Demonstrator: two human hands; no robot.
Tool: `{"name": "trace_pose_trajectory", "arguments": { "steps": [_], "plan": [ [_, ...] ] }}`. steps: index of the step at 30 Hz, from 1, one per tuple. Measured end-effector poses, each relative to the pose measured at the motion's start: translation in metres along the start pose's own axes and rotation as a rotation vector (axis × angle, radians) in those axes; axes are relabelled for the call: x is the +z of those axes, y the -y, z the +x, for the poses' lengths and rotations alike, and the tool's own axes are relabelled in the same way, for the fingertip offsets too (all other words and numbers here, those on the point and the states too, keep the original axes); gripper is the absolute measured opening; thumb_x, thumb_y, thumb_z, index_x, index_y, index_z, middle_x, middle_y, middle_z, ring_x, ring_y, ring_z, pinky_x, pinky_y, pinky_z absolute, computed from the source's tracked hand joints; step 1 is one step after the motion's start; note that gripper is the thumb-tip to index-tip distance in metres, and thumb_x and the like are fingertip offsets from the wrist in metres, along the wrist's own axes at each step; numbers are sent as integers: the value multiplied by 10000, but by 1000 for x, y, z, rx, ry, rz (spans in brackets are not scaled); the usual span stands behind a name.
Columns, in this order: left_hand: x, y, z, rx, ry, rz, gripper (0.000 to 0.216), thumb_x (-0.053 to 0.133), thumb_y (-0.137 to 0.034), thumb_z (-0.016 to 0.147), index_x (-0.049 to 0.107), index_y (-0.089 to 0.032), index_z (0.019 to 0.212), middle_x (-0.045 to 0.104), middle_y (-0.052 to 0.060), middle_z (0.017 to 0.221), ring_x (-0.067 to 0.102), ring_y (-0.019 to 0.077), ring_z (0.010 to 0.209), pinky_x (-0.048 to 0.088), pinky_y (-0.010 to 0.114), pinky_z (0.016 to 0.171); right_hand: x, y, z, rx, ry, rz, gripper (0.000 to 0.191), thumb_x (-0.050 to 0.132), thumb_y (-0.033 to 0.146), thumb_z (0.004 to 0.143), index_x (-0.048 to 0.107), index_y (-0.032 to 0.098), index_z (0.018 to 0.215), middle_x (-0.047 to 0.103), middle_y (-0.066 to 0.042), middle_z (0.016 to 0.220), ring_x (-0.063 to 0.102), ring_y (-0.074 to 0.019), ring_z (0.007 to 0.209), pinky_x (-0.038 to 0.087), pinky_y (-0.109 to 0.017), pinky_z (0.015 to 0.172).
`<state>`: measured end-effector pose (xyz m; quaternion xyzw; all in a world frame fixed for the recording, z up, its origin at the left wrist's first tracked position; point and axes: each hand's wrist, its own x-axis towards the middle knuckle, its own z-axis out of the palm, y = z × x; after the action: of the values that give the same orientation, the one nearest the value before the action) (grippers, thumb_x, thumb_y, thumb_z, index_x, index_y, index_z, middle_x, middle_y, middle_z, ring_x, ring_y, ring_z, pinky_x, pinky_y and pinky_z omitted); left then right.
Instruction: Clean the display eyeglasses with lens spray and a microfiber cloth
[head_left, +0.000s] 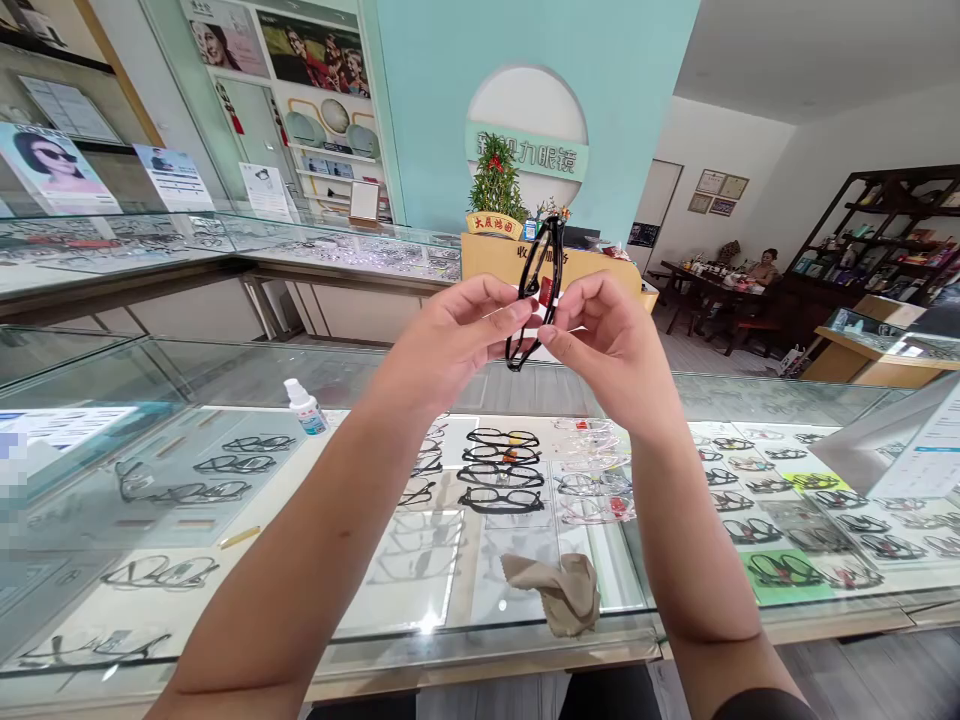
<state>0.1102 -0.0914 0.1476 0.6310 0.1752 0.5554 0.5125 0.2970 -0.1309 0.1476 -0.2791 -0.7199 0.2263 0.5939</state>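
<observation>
Both my hands are raised above a glass display counter (225, 380) and hold a pair of black-framed glasses (541, 262) turned upright, edge-on to me. My left hand (457, 335) pinches the frame from the left with thumb and fingers closed on it. My right hand (607, 335) grips it from the right, fingers curled. A small red tag (547, 291) hangs on the frame between my fingertips. On the glass below my arms lies a crumpled beige cloth (559, 590). A small white spray bottle (305, 405) lies further left on the counter.
Under the glass are rows of several spectacle frames (499, 470). Another glass counter (337, 250) runs along the back left. A yellow desk with a potted plant (495, 190) stands behind my hands. A person sits at a table (761, 270) at the far right.
</observation>
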Motion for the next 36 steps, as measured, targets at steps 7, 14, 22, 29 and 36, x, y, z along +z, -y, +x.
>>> {"name": "trace_pose_trajectory", "arguments": {
  "steps": [7,14,22,29,36],
  "plan": [
    [-3,-2,0,-13,27,41,446,974,-500,773,654,-207,875,770,25,975,733,186,884,596,351,824,0,0,0,-10,15,-22,307,799,375,938,524,297,1049,623,4,982,652,-167,918,592,-338,828],
    [-3,-2,2,-12,45,31,483,1004,-527,729,670,-199,850,777,31,934,730,175,856,607,340,812,-1,-2,1,-11,5,-14,299,800,317,926,519,292,1027,641,15,949,643,-163,875,576,-339,799],
    [-8,-1,5,-33,60,71,459,988,-501,743,649,-205,838,777,43,973,701,172,831,584,350,789,-7,-1,1,-19,-7,-99,249,721,206,901,535,289,1042,623,25,904,619,-162,838,554,-352,788],
    [-35,-10,7,-53,22,203,385,979,-495,765,716,-222,831,756,6,869,611,127,736,514,287,693,-26,-3,2,-131,-157,-364,260,679,164,913,595,308,1113,617,-1,933,594,-192,869,543,-380,803],
    [-52,-10,11,-50,32,354,409,963,-591,741,761,-241,804,771,25,835,577,139,717,480,271,633,-32,-10,5,-270,-306,-498,162,643,194,981,634,292,1108,629,-43,1048,617,-233,982,548,-414,860]
  ]
}}
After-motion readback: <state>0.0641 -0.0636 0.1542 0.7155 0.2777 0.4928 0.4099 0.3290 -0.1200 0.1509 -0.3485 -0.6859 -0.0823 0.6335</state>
